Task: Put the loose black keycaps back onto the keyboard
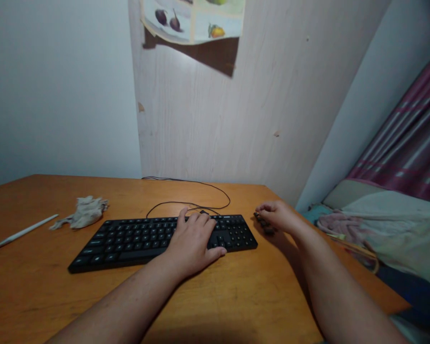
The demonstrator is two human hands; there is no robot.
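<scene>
A black keyboard [136,241] lies at a slant on the wooden desk. My left hand [195,239] rests flat across its right-middle part, fingers spread over the keys and thumb out by the front edge. Small knobs show in the number pad [238,231], where some keys look bare of caps. Just right of the keyboard sits a small heap of dark pieces that look like keycaps [268,230]. Over this heap my right hand [274,214] is closed in a pinch, its fingertips at a small dark piece too unclear to name.
A thin black cable [229,198] loops behind the keyboard. To the left lie a crumpled pale cloth [88,212] and a slim white stick-like tool [23,232]. The wall [208,119] rises at the desk's back edge. Beyond the right edge is bedding [383,215].
</scene>
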